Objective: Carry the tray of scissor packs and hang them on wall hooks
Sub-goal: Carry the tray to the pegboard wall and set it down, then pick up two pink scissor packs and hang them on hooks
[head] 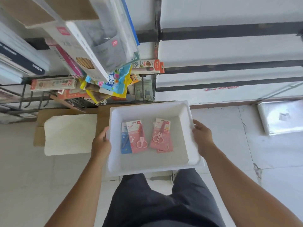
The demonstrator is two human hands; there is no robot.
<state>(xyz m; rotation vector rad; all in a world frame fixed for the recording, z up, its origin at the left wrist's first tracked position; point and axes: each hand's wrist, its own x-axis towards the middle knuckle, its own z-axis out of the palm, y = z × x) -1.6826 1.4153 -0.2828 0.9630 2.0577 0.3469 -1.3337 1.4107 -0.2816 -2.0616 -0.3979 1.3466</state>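
Note:
I hold a white rectangular tray level in front of my waist. My left hand grips its left rim and my right hand grips its right rim. Inside lie several scissor packs in two small piles. The left pile has a pink pack over a blue pack. The right pile shows pink packs stacked together. Ahead on the left, dark wire hooks stick out from a rack below hanging stationery.
Packed stationery hangs on the rack at upper left. A white slat wall with dark grooves fills the right. On the floor lie a white sheet over cardboard and a plastic-wrapped bundle. My legs stand below the tray.

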